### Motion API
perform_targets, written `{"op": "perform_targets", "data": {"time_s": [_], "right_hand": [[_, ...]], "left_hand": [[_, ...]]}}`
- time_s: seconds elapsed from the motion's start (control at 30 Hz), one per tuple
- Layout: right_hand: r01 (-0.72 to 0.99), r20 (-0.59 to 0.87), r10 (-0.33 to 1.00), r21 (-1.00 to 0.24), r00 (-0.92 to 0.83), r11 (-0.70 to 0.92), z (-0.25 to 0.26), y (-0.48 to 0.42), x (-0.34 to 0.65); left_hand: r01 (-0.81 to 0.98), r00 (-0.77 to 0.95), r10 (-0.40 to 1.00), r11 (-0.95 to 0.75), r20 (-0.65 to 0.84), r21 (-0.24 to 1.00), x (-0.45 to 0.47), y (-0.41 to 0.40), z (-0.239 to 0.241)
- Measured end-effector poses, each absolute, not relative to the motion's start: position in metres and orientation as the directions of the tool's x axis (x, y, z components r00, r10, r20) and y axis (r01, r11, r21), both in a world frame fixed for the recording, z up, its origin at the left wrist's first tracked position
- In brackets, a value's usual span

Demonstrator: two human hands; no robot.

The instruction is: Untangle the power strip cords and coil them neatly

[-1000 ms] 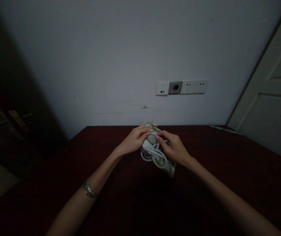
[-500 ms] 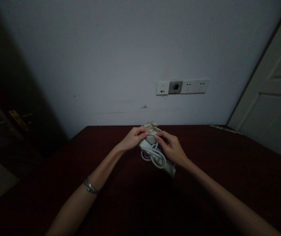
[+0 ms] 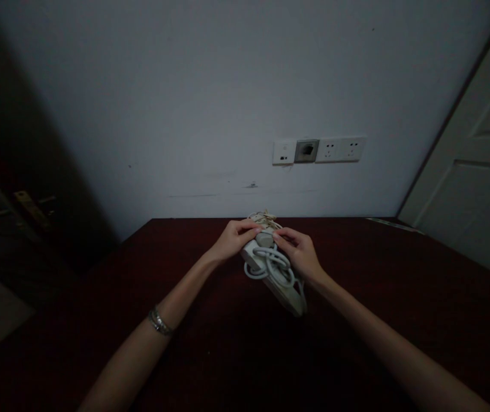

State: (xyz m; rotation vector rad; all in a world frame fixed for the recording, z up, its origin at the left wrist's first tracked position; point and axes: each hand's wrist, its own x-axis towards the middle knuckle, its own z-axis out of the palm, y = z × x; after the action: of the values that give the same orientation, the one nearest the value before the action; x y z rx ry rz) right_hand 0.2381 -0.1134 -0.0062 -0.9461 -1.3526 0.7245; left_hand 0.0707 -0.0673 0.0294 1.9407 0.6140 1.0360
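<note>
A white power strip lies at a slant between my hands, with its white cord looped in coils around it. A round, pale grey-white piece that looks like the plug sits near its upper end. My left hand is closed, thumb and fingers pinching the cord by this piece from the left. On the other side my right hand also pinches the cord, its fingertips close to the left ones. Thinner cream-coloured wire bunches at the far end. The fingertips partly hide the cord between them.
The dark red table reaches back to a pale wall. Wall sockets are set above its back edge. A white door stands at the right, and a dark door with a brass handle plate at the left.
The power strip has turned slightly and its lower end hangs a little lower. The cord loops have shifted to the right and look looser. Both hands stay in nearly the same place.
</note>
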Motion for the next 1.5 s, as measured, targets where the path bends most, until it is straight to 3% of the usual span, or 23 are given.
{"op": "perform_targets", "data": {"time_s": [0.1,0.33,0.5,1.27,1.5], "right_hand": [[0.042,0.466,0.879,-0.885,0.099,0.464,-0.005,-0.112,0.238],[-0.016,0.455,0.888,-0.889,0.074,0.457,-0.007,-0.112,0.239],[-0.021,0.468,0.88,-0.882,0.083,0.471,-0.009,-0.111,0.241],[-0.162,0.394,0.919,-0.908,-0.007,0.387,-0.001,-0.12,0.238],[-0.022,0.434,0.901,-0.901,-0.006,0.433,0.015,-0.131,0.234]], "left_hand": [[0.058,0.453,0.771,-0.526,0.447,0.849,0.073,-0.062,0.023],[0.053,0.514,0.848,-0.182,0.129,0.982,0.077,-0.05,0.005],[-0.055,0.472,0.874,-0.101,0.115,0.993,0.083,-0.053,0.002],[-0.113,0.525,0.849,0.008,0.053,0.994,0.075,-0.054,0.006],[-0.007,0.495,0.854,-0.179,0.159,0.984,0.07,-0.056,0.017]]}}
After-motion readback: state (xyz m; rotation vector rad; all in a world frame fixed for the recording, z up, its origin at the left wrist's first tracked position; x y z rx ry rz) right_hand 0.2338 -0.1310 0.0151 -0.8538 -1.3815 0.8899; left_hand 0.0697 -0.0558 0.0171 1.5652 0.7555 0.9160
